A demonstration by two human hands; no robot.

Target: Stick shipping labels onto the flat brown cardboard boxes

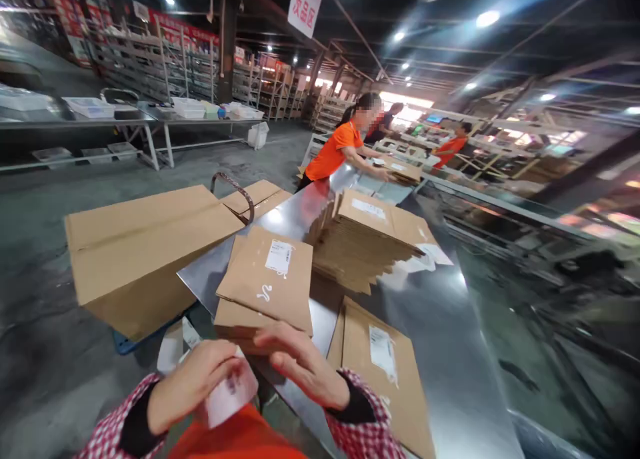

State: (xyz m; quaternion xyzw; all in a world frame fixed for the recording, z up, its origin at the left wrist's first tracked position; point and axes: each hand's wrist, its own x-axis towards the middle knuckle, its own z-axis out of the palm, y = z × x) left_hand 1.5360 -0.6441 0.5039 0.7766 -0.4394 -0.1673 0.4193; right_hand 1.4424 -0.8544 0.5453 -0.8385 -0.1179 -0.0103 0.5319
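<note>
My left hand (193,382) is closed around a whitish slip of paper (234,394), held low in front of my orange top; print on it is too blurred to read. My right hand (305,366) has its fingers stretched out and holds nothing. It hovers at the near edge of a stack of flattened cardboard boxes (293,292), but I cannot tell whether it touches. The top box bears a white label (279,256) and a white handwritten mark. Right of this hand lies another flat cardboard piece (400,386) with its own label (383,350).
A taller stack of flattened boxes (367,212) stands farther along the metal table (460,352). On the left, a large carton (155,226) rests on a blue base by a curved handle (245,192). Across the table's far end, a person in orange (335,149) handles cardboard.
</note>
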